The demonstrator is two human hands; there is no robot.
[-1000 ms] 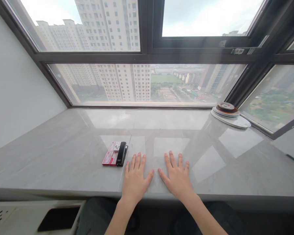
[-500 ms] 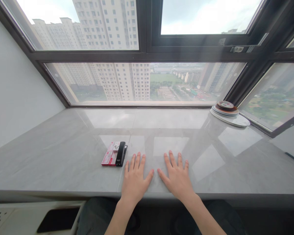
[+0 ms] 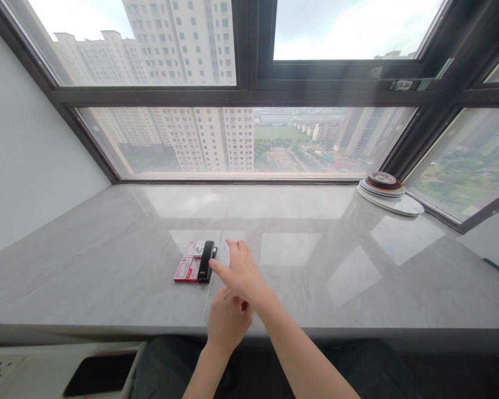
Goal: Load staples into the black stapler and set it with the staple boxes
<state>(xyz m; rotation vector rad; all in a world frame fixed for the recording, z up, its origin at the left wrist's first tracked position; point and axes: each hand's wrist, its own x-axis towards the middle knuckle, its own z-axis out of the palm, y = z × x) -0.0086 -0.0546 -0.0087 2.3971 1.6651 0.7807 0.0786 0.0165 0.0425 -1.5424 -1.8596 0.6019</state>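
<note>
A black stapler (image 3: 206, 261) lies on the grey counter, against red and white small boxes (image 3: 187, 268) on its left. My right hand (image 3: 242, 271) is stretched over to the left, thumb and fingers apart, holding nothing; its thumb tip is at the stapler's right side, and whether it touches cannot be told. Below it, near the counter's front edge, my left hand (image 3: 229, 321) has its fingers curled in, partly hidden behind the right hand and wrist. Whether anything is inside the left hand cannot be seen.
A stack of round plates or mats (image 3: 385, 191) sits in the far right corner of the counter (image 3: 108, 249) by the window. At the lower left, beneath the counter's edge, is a white surface (image 3: 33, 371) with a black rectangular area.
My right hand has left its flat spot on the counter and moved left to the stapler. My left hand was flat with fingers spread and has curled up, slightly nearer to me.
</note>
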